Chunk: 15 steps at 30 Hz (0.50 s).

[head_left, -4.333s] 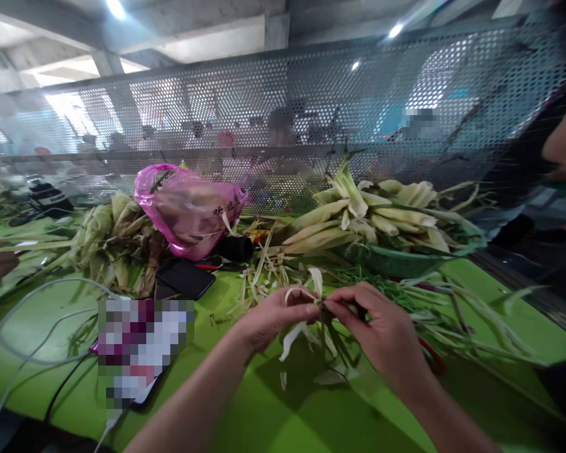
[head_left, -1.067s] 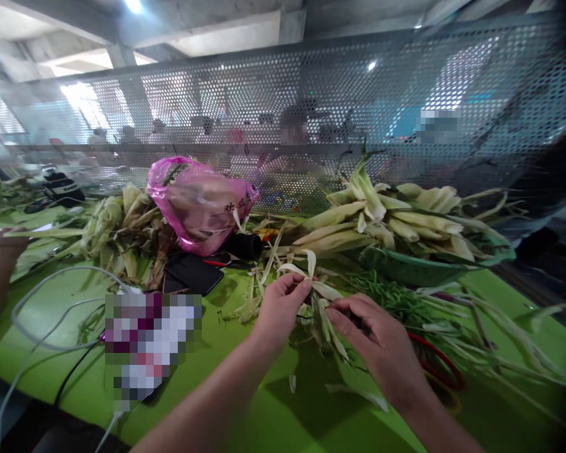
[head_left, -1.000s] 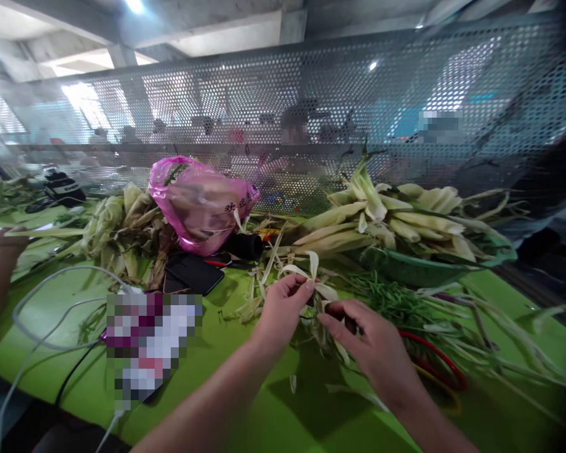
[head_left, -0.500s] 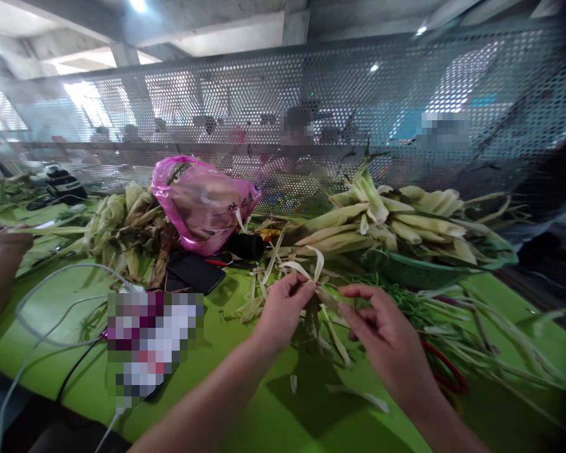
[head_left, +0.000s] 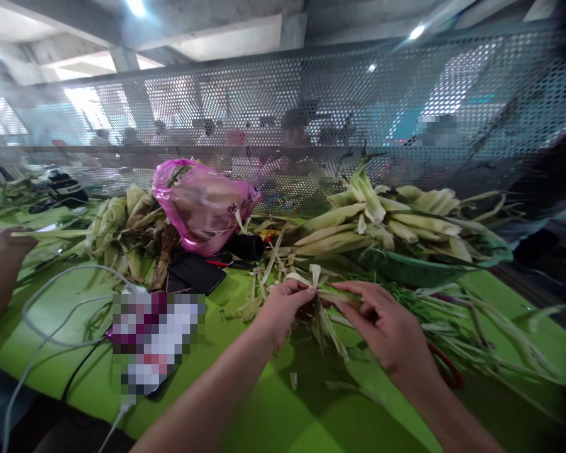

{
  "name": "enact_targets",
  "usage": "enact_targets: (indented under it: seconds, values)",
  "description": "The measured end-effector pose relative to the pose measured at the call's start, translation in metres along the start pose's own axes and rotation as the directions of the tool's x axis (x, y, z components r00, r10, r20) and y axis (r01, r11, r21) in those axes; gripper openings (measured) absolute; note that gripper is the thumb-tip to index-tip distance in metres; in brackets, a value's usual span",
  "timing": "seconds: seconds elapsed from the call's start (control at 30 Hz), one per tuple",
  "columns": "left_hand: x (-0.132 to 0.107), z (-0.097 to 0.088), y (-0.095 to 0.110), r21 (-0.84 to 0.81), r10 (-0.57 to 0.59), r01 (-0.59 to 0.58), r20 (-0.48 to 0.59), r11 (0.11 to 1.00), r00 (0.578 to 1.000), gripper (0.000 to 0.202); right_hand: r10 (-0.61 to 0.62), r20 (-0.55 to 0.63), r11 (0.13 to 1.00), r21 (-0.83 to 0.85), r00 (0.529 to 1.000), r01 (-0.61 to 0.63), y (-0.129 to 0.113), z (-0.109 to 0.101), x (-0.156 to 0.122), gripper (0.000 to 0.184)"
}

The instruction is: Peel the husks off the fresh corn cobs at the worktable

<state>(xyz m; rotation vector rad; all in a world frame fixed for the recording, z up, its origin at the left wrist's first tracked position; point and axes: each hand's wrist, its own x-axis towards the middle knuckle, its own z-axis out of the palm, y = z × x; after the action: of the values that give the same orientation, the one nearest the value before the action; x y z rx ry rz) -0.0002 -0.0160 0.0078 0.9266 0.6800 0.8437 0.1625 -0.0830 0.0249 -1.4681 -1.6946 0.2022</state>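
Towards the near edge of the bench (head_left: 245, 415), left of centre, white cables (head_left: 121, 410) run to a blurred item (head_left: 160, 352). A small scrap (head_left: 294, 381) lies farther in, nearer the middle. Above the bench's middle is the bunch (head_left: 321, 321) of husk strips, gathered at a knot with its tails hanging down. The left hand (head_left: 285, 308) is clamped on it at the knot, thumb against fingers; the right hand (head_left: 382, 318) pinches one strip running out to the right, the two hands near each other. A red loop (head_left: 447, 363) lies beside the right wrist, towards the right edge.

The likely trouble is at the knot: a weak left pinch could let the gathered strips spread, and a hard pull by the right hand could split the thin strip. The dangling tails could also snag.

Beyond lie shreds (head_left: 252, 302) and a dark phone (head_left: 202, 275). Near the far edge stand a pink bag (head_left: 202, 217), left of centre, and a green basket (head_left: 419, 267) heaped with husks (head_left: 405, 217), right of it, before the mesh (head_left: 245, 107).
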Motion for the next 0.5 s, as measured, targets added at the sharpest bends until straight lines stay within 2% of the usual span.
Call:
enact_targets:
  seconds: [0.07, 0.17, 0.3, 0.4, 0.5]
  values:
    - [0.002, -0.002, -0.001, 0.016, -0.001, 0.001, -0.007, 1.0, 1.0, 0.033, -0.167, -0.033, 0.986, 0.014, 0.985, 0.167, -0.01, 0.002, -0.002, 0.018]
    - [0.003, -0.002, -0.002, 0.006, 0.031, -0.031, -0.007, 0.999, 0.999, 0.031, -0.37, 0.056, 0.929, 0.052, 0.927, 0.367, -0.019, 0.009, -0.003, 0.014]
    - [0.003, -0.001, -0.002, -0.056, 0.028, -0.031, -0.037, 0.998, 0.999, 0.029, -0.431, 0.185, 0.882, -0.121, 0.883, 0.456, -0.013, 0.021, -0.003, 0.026]
    - [0.003, 0.0, -0.005, -0.073, 0.01, -0.013, -0.047, 0.997, 0.999, 0.029, -0.472, 0.212, 0.821, -0.248, 0.855, 0.515, -0.005, 0.028, -0.005, 0.035]
    - [0.004, 0.0, -0.008, -0.11, 0.0, -0.005, -0.042, 0.994, 0.999, 0.031, -0.51, 0.201, 0.778, -0.306, 0.836, 0.548, -0.003, 0.034, -0.008, 0.036]
